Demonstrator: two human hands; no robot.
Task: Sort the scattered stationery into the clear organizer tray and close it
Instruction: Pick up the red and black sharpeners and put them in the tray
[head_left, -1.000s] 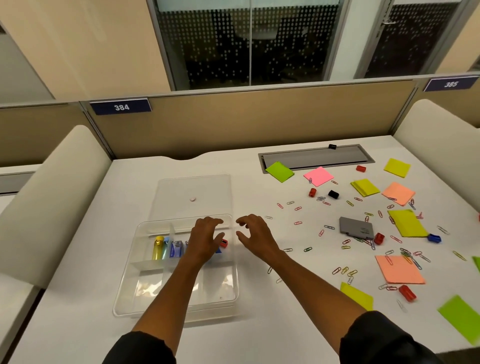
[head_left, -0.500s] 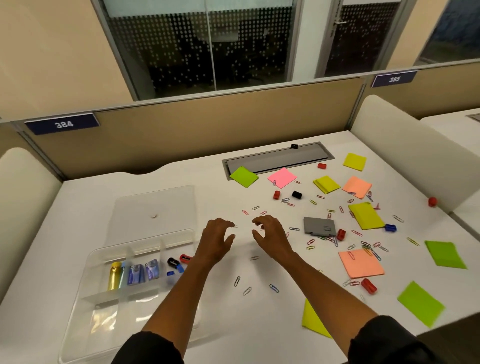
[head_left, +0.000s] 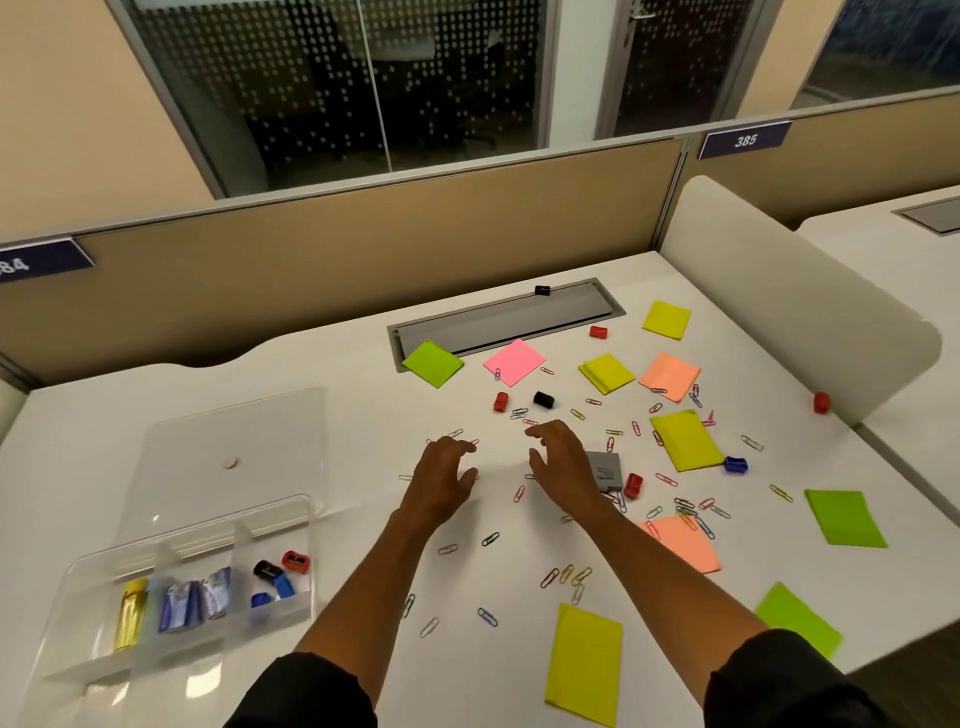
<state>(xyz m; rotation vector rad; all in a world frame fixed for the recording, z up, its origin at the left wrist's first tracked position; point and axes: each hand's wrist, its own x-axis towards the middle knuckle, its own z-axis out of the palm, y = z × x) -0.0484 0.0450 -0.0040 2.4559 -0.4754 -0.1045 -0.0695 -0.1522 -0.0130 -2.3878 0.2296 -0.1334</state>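
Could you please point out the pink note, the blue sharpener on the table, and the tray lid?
pink note (head_left: 515, 362), head view, its centre
blue sharpener (head_left: 735, 464), head view, its top
tray lid (head_left: 244, 441), head view, its flat middle

A single head-worn view looks forward and down, from close above, across the white desk (head_left: 363, 395) toward its partition (head_left: 363, 260).

White desk (head_left: 156, 410), pink note (head_left: 514, 362), orange note (head_left: 670, 375), lime note (head_left: 432, 363), red sharpener (head_left: 501, 401), black sharpener (head_left: 543, 399), dotted glass (head_left: 363, 83)
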